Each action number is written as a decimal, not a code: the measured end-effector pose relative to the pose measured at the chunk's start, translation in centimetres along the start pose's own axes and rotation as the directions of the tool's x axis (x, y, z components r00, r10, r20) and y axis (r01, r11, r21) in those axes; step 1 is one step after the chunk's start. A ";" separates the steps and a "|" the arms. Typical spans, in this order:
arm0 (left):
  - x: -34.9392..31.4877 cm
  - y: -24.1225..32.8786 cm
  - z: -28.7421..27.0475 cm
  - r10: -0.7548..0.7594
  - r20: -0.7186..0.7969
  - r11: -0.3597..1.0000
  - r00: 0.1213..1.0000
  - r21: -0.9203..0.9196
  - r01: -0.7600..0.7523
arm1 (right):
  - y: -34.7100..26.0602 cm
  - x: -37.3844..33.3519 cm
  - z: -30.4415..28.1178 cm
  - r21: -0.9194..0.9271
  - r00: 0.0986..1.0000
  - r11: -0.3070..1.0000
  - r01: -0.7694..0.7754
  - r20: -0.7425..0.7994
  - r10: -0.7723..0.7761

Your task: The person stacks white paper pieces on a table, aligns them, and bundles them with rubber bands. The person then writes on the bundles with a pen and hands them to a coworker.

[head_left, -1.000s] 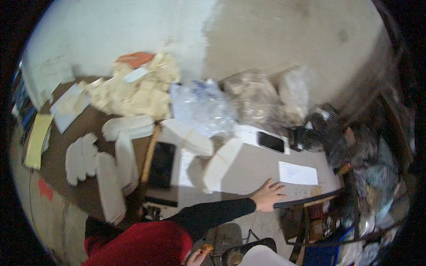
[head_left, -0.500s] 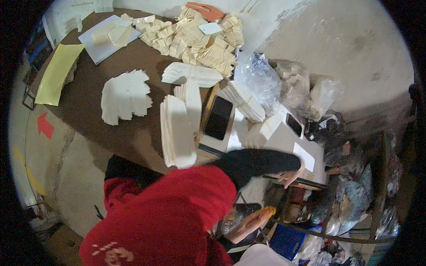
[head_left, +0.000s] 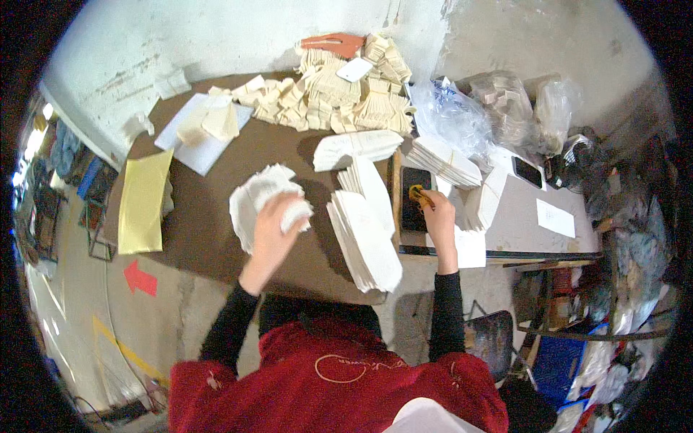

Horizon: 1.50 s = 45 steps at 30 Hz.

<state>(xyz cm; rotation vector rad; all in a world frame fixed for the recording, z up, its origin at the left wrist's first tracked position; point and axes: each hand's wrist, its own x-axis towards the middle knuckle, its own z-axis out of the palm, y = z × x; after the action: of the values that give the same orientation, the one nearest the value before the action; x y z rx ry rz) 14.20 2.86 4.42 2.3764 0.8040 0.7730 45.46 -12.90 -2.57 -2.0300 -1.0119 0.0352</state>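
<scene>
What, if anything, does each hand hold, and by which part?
Right hand: a small orange-yellow item, pinched at its right side. Left hand: on a white stack, toward its right; grip cannot be told.

One camera sits up on the wearer's head, the left of a side-by-side fisheye pair, peering steeply down past the red shirt [head_left: 303, 382] close below. It faces over the left hand [head_left: 273, 222] and right hand [head_left: 439, 216], across the brown tabletop [head_left: 202, 216] to the wall [head_left: 216, 40], wide enough to catch floor [head_left: 180, 325] at left and bulging plastic bags [head_left: 629, 278] at right.
</scene>
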 end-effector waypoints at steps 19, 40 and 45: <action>2.3 -11.9 1.9 0.094 0.160 0.840 0.983 0.517 -0.164 | -3.3 -0.6 -1.0 -0.228 0.992 0.973 0.025 -0.111 -0.051; 3.8 5.6 2.9 0.096 0.133 0.786 0.986 -0.618 0.006 | -13.2 -4.1 -1.9 0.651 0.933 0.671 -0.356 0.293 0.210; 3.9 5.1 3.4 0.079 0.193 0.857 0.978 -0.514 0.032 | -15.4 -5.0 -1.8 0.765 0.928 0.542 -0.348 0.363 0.083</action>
<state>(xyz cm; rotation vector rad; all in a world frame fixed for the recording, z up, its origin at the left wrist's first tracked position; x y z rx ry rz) 20.91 1.01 6.49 1.9385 0.4108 0.6361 32.84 -12.60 7.77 -1.2459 -0.6806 0.8256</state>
